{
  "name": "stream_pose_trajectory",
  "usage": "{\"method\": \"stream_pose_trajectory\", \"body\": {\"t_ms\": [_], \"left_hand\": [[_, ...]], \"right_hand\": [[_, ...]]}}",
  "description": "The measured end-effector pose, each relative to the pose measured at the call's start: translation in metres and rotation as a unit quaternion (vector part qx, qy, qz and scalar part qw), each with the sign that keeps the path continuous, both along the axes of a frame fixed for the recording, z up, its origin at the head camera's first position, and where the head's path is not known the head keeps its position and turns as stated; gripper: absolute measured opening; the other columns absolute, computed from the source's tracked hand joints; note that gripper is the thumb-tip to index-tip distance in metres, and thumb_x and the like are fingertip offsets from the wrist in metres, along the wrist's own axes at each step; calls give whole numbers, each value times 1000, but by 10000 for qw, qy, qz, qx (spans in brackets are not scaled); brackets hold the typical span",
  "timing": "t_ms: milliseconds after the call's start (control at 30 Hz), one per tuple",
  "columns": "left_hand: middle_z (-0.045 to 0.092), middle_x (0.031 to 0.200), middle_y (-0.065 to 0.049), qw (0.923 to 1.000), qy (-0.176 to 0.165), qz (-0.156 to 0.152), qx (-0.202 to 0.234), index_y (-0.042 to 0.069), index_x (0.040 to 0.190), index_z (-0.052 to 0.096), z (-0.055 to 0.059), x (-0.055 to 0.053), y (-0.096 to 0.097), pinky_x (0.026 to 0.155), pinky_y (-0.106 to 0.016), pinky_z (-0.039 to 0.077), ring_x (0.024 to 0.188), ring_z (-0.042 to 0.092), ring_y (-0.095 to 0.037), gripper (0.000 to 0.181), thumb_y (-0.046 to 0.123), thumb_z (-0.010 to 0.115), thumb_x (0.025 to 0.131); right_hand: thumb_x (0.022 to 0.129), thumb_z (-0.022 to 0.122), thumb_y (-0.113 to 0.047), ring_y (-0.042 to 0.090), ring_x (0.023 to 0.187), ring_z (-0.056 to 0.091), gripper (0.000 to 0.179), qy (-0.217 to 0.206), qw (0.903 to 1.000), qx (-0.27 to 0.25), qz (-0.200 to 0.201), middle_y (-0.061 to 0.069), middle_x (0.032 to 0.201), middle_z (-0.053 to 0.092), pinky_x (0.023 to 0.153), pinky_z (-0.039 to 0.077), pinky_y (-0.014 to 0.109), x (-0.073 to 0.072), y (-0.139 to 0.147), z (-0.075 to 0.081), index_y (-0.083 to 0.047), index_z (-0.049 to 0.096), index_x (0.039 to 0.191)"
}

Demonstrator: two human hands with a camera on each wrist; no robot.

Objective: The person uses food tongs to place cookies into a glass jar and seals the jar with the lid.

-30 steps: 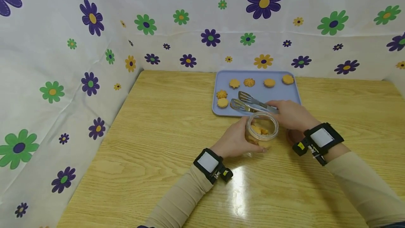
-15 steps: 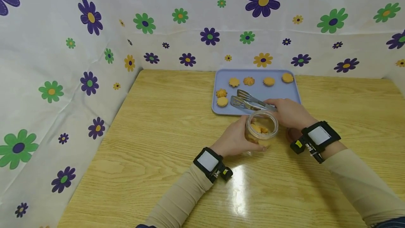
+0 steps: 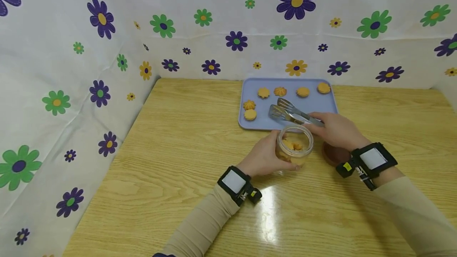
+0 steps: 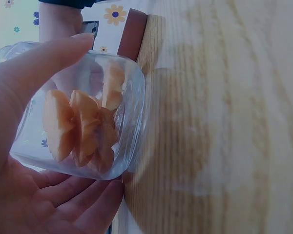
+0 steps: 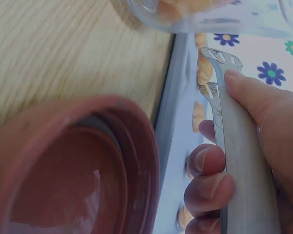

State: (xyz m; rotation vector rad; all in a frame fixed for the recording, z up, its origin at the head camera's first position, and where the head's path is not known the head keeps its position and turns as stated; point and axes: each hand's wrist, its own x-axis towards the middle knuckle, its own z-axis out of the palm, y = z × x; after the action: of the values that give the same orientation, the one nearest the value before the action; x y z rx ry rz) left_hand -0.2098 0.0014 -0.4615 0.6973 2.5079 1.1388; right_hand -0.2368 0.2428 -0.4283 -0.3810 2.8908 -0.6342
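Observation:
My left hand [image 3: 265,156] grips a clear jar [image 3: 295,140] in front of the tray, thumb on the near side and fingers behind it. Inside the jar lie several cookies [image 4: 83,129], seen edge-on in the left wrist view. Metal tongs [image 3: 296,113] with slotted ends are held by my right hand [image 3: 335,130], just right of the jar. The tong tips hang over the blue tray [image 3: 246,124], apart and with nothing seen between them. In the right wrist view the thumb lies along one arm of the tongs [image 5: 244,161], with fingers curled round the other side.
Several cookies [image 3: 280,91] lie along the tray's back and left sides. A reddish-brown round lid [image 3: 333,154], hollow side visible in the right wrist view, sits on the wooden table [image 3: 171,138] under my right wrist. A flowered cloth [image 3: 214,11] rises behind the table.
My right hand and the tongs first shift very slightly, then move to the right over the tray, showing more of the brown lid. The left hand and jar stay in place.

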Motion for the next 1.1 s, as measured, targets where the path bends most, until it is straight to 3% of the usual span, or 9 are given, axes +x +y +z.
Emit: {"method": "stream_pose_trajectory", "body": {"t_ms": [167,267,467,533,733,867,1100], "left_hand": [[62,135,-6,10000,-25,16,16,8,144,46,-1,0,0,105,-34,50,123,59,-18,94,46,90,70],[62,135,-6,10000,-28,18,14,8,143,47,-2,0,0,105,-34,50,123,59,-18,93,46,90,70],[61,136,-7,10000,-55,12,-6,9,143,46,-3,1,0,106,-35,50,125,58,-19,93,46,90,70],[61,136,-7,10000,-44,9,-1,9,144,46,-3,1,0,107,-35,49,125,58,-19,94,46,90,70],[62,134,-8,10000,-29,-14,19,9,142,47,-2,0,0,105,-34,51,123,60,-20,92,48,90,69],[62,132,-8,10000,-46,-21,8,9,140,48,-3,0,0,104,-34,51,121,60,-19,91,48,90,70],[62,134,-7,10000,-12,-14,-30,9,143,46,-4,0,0,105,-34,51,123,59,-19,93,49,89,70]], "right_hand": [[101,50,-57,29,81,60,77,6,9999,-58,-152,21,104,71,65,45,40,6,8,3,4,53,147],[100,49,-59,34,92,60,80,47,9997,-84,-234,29,121,69,73,49,44,11,12,6,5,52,148],[100,51,-58,27,74,57,81,184,9987,-237,-422,21,101,66,57,40,36,24,21,16,8,52,147],[100,52,-56,26,71,56,80,288,9982,-290,-443,23,102,67,55,37,35,29,24,22,8,52,146],[100,54,-54,33,82,61,75,577,9965,-291,-528,33,124,67,60,43,41,47,30,41,5,54,146],[100,55,-53,35,87,64,72,655,9960,-279,-536,30,123,70,67,48,47,58,32,55,2,55,147],[98,58,-53,30,80,61,70,769,9953,-85,-577,25,110,73,64,45,45,80,32,71,-2,56,146]]}}
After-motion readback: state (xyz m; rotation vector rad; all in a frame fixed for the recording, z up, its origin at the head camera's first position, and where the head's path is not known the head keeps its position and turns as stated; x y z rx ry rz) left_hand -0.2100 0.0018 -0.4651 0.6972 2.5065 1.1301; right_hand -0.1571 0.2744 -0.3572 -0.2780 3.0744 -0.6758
